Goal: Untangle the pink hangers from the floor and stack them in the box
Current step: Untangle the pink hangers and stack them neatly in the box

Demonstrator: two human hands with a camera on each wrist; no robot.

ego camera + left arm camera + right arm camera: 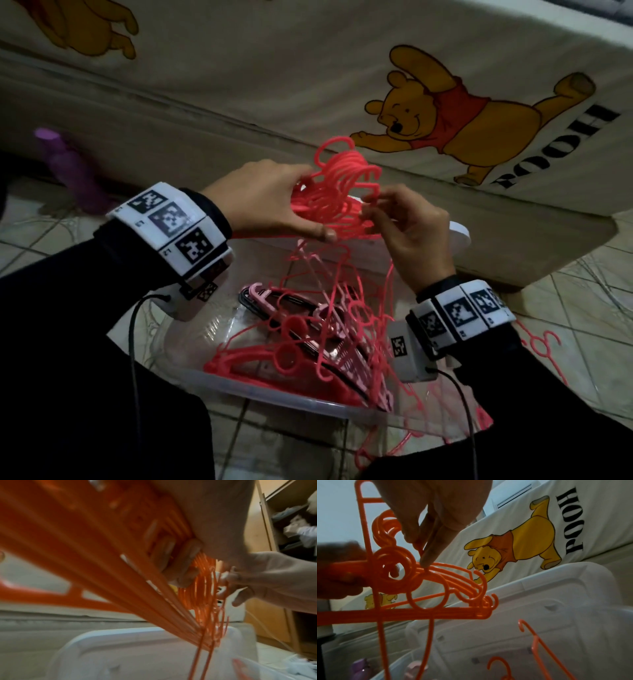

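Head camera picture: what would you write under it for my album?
Two hands, left hand and right hand, hold a tangled bunch of pink hangers above a clear box.

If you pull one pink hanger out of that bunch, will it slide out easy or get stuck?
Probably stuck at first: the bunch of hangers has hooks looped through each other. They look thin and stiff, likely light. The left hand grips it; the right hand picks at one strand.
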